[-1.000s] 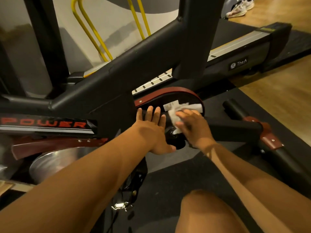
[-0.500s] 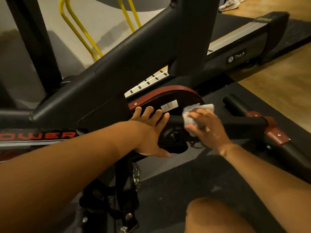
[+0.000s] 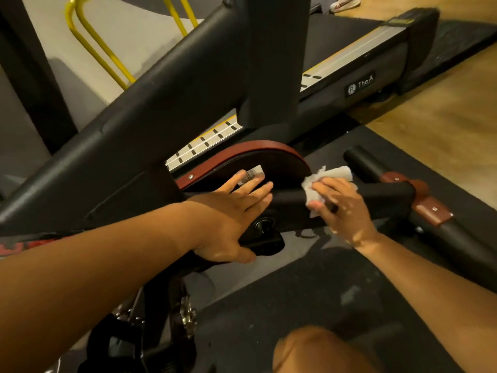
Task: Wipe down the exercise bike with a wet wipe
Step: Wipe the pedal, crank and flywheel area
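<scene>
We look down from head height at a black exercise bike (image 3: 150,125) standing on a dark rubber mat (image 3: 295,292). The person's left hand (image 3: 234,211) lies flat on the bike's red-rimmed drive cover (image 3: 279,160), fingers straight. Their tips overlap a small white sticker (image 3: 255,170) whose print is too blurred for us to read. The right hand (image 3: 341,205) grips a crumpled white wet wipe (image 3: 330,175), fingers and thumb curled round it. It presses the wipe onto the black horizontal tube (image 3: 384,193) just right of the cover. Behind the bike, a treadmill (image 3: 387,60) carries a badge (image 3: 360,84) reading "TheA" beside a round logo. At far left, red lettering (image 3: 8,249) on the frame is mostly hidden by the left forearm, and we cannot read it.
</scene>
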Demonstrator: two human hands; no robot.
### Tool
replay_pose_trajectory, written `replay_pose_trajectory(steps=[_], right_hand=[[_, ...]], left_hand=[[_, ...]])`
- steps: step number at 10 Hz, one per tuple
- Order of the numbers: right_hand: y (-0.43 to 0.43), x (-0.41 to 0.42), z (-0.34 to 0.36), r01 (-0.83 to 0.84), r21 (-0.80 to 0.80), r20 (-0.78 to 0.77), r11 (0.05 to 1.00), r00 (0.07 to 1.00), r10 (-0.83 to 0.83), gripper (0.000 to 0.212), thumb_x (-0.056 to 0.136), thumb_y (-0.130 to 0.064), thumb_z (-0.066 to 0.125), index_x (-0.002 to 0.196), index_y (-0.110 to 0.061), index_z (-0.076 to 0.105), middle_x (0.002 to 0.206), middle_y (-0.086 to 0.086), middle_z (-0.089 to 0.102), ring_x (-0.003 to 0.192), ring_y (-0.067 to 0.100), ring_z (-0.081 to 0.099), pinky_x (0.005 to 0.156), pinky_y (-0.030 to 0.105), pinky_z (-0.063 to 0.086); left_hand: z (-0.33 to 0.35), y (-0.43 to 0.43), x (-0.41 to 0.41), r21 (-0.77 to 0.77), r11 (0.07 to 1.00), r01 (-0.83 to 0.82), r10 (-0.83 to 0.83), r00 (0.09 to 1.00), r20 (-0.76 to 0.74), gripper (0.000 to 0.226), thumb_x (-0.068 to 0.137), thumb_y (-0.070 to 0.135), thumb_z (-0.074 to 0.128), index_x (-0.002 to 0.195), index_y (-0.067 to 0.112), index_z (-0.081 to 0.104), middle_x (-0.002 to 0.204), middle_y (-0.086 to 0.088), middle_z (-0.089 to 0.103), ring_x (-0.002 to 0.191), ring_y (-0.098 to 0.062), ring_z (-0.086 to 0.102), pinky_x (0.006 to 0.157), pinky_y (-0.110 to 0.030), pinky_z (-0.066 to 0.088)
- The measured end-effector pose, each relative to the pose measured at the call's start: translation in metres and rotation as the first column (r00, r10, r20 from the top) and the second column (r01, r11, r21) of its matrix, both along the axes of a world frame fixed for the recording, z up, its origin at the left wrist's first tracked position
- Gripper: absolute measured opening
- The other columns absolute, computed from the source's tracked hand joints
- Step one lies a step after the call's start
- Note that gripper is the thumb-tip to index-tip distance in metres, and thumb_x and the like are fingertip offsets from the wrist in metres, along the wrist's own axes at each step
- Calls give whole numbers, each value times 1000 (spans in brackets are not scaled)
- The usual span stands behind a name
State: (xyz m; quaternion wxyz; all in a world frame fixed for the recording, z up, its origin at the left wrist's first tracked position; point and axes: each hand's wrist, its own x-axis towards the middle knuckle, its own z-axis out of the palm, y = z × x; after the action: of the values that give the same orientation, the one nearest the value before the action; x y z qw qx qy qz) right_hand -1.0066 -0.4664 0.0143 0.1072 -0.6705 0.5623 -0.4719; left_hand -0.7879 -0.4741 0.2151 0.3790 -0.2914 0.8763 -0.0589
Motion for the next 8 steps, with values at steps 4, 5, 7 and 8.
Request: replay_pose_trajectory(steps=[4,5,7,8], right_hand=[[-6,-19,-24,32,53,-50,998,998,-30,44,91,-44,57,118,-10,65,119,9,61,114,17,52,101,18,34],[1,-75,-47,231,124,-69,965,972,-224,59,97,-53,40,115,-3,67,116,16,65,113,27,55,102,23,32],[13,14,-26,130,76,100,989,985,-138,31,102,-28,44,124,-12,60,131,3,54,125,0,34,107,6,14],[8,31,-27,120,-56,65,991,991,-117,38,99,-30,46,131,-11,57,133,5,53,131,16,40,112,21,24]], left_hand=[[-14,-15,-3,-53,993,103,-104,995,-4,112,80,77,41,153,19,-22,160,-1,-31,141,-16,-39,118,-39,-21],[-17,-18,-4,-70,981,181,-180,984,12,111,80,77,38,153,19,-21,160,-3,-30,143,-17,-36,115,-36,-25],[-36,-26,-2,-159,958,238,-247,968,-40,118,73,81,37,154,17,-19,163,-10,-20,150,-25,-21,122,-47,0],[-45,-30,-4,-173,950,258,-264,964,-13,120,73,84,37,154,15,-18,163,-10,-19,150,-26,-20,122,-47,4]])
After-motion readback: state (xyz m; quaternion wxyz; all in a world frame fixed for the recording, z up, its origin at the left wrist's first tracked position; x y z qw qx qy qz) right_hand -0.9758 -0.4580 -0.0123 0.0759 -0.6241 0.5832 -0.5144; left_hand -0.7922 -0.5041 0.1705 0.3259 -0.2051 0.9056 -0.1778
